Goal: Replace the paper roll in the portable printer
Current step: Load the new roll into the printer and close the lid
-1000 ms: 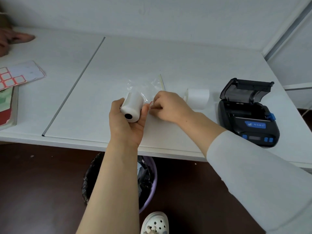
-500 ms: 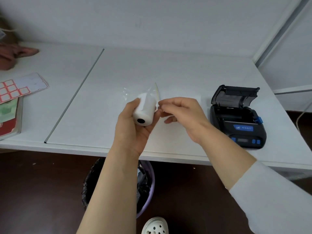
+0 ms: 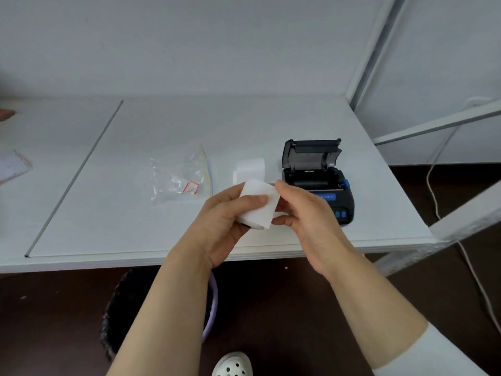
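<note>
White wall runs behind a white surface (image 3: 135,213), which has a thin grey seam (image 3: 76,175) running diagonally across its left part. Over the near edge of the surface, both bare hands meet around a paper roll (image 3: 257,204). The left hand (image 3: 222,221) has its grip closed on the roll, thumb pressed across the front face and fingers wrapped behind, with the dark core hole just showing at the lower left end. The right hand (image 3: 301,210) touches the roll's right side, fingers curled at its edge; whether it pinches the loose end of the paper cannot be told.

Just beyond the right hand sits the portable printer (image 3: 317,183), black with blue buttons and a blue latch, its lid (image 3: 309,153) tilted up and back so the paper bay lies open. A second white paper roll (image 3: 250,168) rests on the surface just left of the printer, behind the held one. Further left lies a crumpled clear plastic bag (image 3: 179,177) with a small red-edged label inside.

A sheet of stickers (image 3: 13,166) lies at the far left edge. Below the surface, a purple bin with a dark liner (image 3: 214,302) stands on the dark floor, with a white perforated shoe (image 3: 233,365) near it. White frame bars (image 3: 433,126) and a pale cable (image 3: 433,191) are at the right.
</note>
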A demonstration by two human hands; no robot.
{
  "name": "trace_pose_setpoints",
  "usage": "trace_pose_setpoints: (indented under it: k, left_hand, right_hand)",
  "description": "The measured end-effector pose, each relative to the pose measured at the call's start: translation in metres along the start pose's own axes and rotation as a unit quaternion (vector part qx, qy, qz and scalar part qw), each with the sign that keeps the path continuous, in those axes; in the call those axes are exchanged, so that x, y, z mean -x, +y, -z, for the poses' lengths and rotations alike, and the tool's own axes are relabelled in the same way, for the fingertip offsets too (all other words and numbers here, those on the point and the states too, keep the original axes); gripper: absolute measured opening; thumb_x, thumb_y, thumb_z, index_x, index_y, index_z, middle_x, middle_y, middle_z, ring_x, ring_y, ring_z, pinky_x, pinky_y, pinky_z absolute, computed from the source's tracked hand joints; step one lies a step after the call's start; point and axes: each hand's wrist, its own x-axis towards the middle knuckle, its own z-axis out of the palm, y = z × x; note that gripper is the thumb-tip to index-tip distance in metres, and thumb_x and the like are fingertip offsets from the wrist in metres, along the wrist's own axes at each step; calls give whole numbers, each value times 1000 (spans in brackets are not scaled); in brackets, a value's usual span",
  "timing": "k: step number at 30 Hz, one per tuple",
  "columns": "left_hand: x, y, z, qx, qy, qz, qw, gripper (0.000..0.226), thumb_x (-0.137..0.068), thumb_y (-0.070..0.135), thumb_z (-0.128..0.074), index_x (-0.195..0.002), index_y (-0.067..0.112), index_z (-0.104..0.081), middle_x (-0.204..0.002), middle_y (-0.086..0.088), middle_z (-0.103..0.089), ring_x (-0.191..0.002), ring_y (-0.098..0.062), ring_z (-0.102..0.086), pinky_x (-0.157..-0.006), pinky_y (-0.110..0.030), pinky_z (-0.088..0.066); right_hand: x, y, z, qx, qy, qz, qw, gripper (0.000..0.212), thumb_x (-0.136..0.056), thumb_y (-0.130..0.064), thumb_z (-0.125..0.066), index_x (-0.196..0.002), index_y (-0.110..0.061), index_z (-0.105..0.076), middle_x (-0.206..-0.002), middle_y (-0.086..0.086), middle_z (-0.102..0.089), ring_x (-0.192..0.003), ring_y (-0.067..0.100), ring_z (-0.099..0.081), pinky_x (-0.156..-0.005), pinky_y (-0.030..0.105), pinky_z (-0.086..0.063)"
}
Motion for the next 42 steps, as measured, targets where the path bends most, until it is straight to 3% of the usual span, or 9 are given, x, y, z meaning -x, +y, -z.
trace_pose_setpoints:
  k: [6,12,18,22,26,30,37,39,42]
  left_hand:
    - [-10,-3,-26,-65,62,25,996,57,-67,-1,-73,-121,14,-61,-106,-6,-70,-92,-21,-66,-73,-29,-53]
    - [-24,-9,-60,-142,76,-23,987,90,-46,2,-87,-129,15,-53,-111,-10,-66,-101,-25,-66,-82,-31,-55]
    - [-45,-14,-93,-121,177,-137,967,48,-62,8,-81,-105,17,-64,-95,5,-66,-76,7,-66,-69,-14,-52]
    - [-59,-17,-102,-116,209,-156,958,40,-68,10,-79,-105,13,-67,-99,1,-71,-90,-4,-68,-82,-22,-55]
    - [-69,-20,-100,-154,270,-152,938,36,-82,20,-69,-117,15,-64,-103,4,-70,-90,2,-64,-90,-16,-47]
    - [-75,-28,-93,-159,300,-72,938,42,-92,16,-53,-134,13,-49,-133,2,-56,-122,-10,-50,-99,-20,-34]
    - [-71,-37,-97,-167,307,-31,936,27,-91,11,-48,-112,20,-64,-68,10,-48,-60,-2,-42,-51,-8,-36]
    - [-64,-36,-96,-173,300,-22,938,19,-89,11,-46,-82,18,-62,-70,-3,-43,-59,-11,-36,-51,-19,-32]
    - [-58,-33,-95,-195,290,-38,936,18,-88,14,-45,-78,15,-60,-75,-5,-48,-68,-18,-42,-60,-24,-33]
  right_hand:
    - [0,-7,29,47,4,-30,998,42,-72,-54,-61,-90,-17,-70,-94,11,-70,-83,23,-63,-70,34,-50]
    - [0,-14,66,32,12,35,999,21,-78,-27,-70,-83,-7,-68,-81,8,-68,-73,18,-66,-65,28,-54]
    - [-17,-15,90,-40,96,48,993,16,-81,-25,-68,-83,-9,-68,-100,28,-66,-95,37,-65,-91,53,-51]
    - [-29,-15,96,-36,103,60,992,19,-83,-24,-65,-89,-6,-66,-99,24,-67,-95,37,-64,-89,47,-53]
    - [-43,-14,102,34,179,92,979,13,-87,-30,-61,-92,-18,-62,-90,-5,-63,-88,10,-57,-80,22,-45]
    - [-53,-9,115,2,198,40,979,24,-90,-35,-54,-103,-14,-59,-102,-3,-61,-95,11,-54,-79,20,-40]
    - [-48,0,101,32,136,-17,990,32,-91,-38,-52,-107,-12,-58,-109,5,-62,-94,15,-54,-74,23,-42]
    - [-44,-1,102,36,129,-22,991,33,-91,-38,-52,-109,-11,-59,-109,3,-61,-91,11,-53,-68,17,-38]
    - [-41,-5,102,41,124,-26,991,33,-91,-38,-52,-108,-10,-60,-112,3,-62,-93,9,-53,-68,16,-36]
